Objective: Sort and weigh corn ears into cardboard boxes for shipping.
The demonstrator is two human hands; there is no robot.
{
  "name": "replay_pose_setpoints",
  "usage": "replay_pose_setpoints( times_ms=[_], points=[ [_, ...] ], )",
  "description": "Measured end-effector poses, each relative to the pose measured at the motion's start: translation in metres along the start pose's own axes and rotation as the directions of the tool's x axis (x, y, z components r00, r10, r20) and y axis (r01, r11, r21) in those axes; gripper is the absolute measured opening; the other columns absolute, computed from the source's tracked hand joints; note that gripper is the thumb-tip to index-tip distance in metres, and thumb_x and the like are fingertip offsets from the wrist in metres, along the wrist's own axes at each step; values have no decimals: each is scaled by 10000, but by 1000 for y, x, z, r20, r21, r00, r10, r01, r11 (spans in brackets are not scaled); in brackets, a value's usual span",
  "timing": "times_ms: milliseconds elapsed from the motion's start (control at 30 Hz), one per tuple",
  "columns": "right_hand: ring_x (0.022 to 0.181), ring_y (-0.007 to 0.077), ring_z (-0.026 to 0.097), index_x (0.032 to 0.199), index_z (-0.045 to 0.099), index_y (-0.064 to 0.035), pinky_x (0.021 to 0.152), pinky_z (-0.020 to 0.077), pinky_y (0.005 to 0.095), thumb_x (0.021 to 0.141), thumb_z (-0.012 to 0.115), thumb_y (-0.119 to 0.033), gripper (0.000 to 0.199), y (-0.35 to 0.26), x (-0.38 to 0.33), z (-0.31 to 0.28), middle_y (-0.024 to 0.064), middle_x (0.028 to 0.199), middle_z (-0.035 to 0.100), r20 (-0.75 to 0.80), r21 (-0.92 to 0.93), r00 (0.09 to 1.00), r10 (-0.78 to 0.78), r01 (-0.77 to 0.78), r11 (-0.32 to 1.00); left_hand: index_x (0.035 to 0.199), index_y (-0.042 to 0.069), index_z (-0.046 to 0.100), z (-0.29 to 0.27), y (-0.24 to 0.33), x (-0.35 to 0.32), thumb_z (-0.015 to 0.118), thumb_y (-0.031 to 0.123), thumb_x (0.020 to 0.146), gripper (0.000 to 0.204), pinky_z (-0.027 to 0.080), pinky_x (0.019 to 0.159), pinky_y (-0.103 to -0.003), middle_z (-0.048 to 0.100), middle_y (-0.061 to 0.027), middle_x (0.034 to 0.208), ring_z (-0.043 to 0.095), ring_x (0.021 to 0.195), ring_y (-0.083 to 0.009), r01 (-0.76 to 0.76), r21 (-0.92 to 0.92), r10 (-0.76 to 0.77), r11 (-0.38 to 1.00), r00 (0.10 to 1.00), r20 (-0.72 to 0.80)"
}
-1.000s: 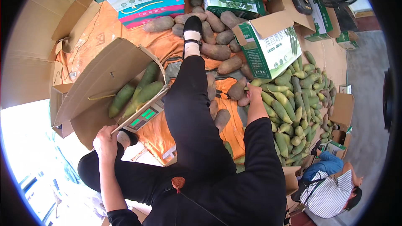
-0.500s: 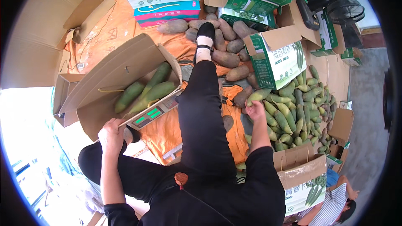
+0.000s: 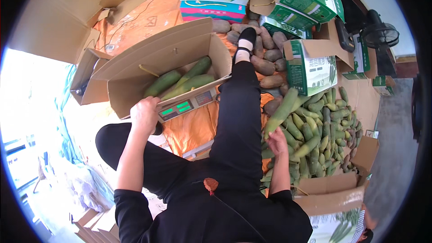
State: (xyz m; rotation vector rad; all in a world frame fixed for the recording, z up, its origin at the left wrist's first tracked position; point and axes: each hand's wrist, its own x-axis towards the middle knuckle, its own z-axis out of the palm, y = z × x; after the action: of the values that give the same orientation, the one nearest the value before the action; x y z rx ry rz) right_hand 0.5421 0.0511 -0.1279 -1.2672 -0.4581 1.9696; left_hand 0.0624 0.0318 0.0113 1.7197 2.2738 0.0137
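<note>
My right hand (image 3: 277, 141) grips the lower, pale end of a long green radish (image 3: 282, 111), which is lifted and tilted at the left side of a heap of green radishes (image 3: 330, 123). On my left, an open cardboard box (image 3: 120, 93) holds several green radishes (image 3: 163, 83). My left hand (image 3: 145, 115) has its fingers closed over the box's near edge. Right below that edge shows a scale (image 3: 180, 109) with green lit displays; the rest of it is hidden by the box.
Brownish-purple, dusty-looking roots (image 3: 264, 66) lie around my outstretched foot (image 3: 246, 41). Green-and-white printed cartons (image 3: 312, 69) stand beyond the heap. A black fan (image 3: 380, 34) is at the far right. An open carton (image 3: 330, 198) sits by my right elbow, a co-worker's striped sleeve (image 3: 361, 226) behind it.
My right hand has picked up a green radish from the heap and raised it. My left hand stays on the box edge. The whole view has shifted, with the scene now farther right.
</note>
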Motion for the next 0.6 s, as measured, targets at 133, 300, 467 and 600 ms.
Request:
replay_pose_setpoints(
  times_ms=[133,300,467,600],
  points=[
    [983,129,549,1297,460,-32,851,434,261,733,658,-26,598,-75,-10,73,11,1101,582,107,-268,974,-200,222,937,911,117,671,5,-3,-2,609,119,789,137,510,740,-397,640,-86,863,636,855,-277,-23,1,23,1000,999,-25],
    [908,180,598,1330,413,14,746,503,307,822,634,-104,567,-150,-2,153,86,1112,583,420,-173,856,-303,403,899,908,122,665,8,-6,-4,624,134,785,130,514,720,-408,633,-91,849,638,838,-281,-50,1,50,999,997,-50],
    [877,94,559,1274,514,11,724,469,239,885,579,-101,409,-167,30,252,45,1073,600,543,-461,828,-142,435,774,945,117,685,8,-6,-2,648,135,762,188,504,758,-410,651,-101,898,629,878,-304,-3,16,4,1000,1000,-12],
    [965,140,585,1218,559,16,848,456,273,851,641,-206,438,-148,54,311,92,1059,637,685,-599,727,-54,603,527,943,114,670,6,-5,-2,618,99,777,175,512,734,-402,640,-98,875,636,854,-295,-50,-16,49,999,998,-47]
  ],
)
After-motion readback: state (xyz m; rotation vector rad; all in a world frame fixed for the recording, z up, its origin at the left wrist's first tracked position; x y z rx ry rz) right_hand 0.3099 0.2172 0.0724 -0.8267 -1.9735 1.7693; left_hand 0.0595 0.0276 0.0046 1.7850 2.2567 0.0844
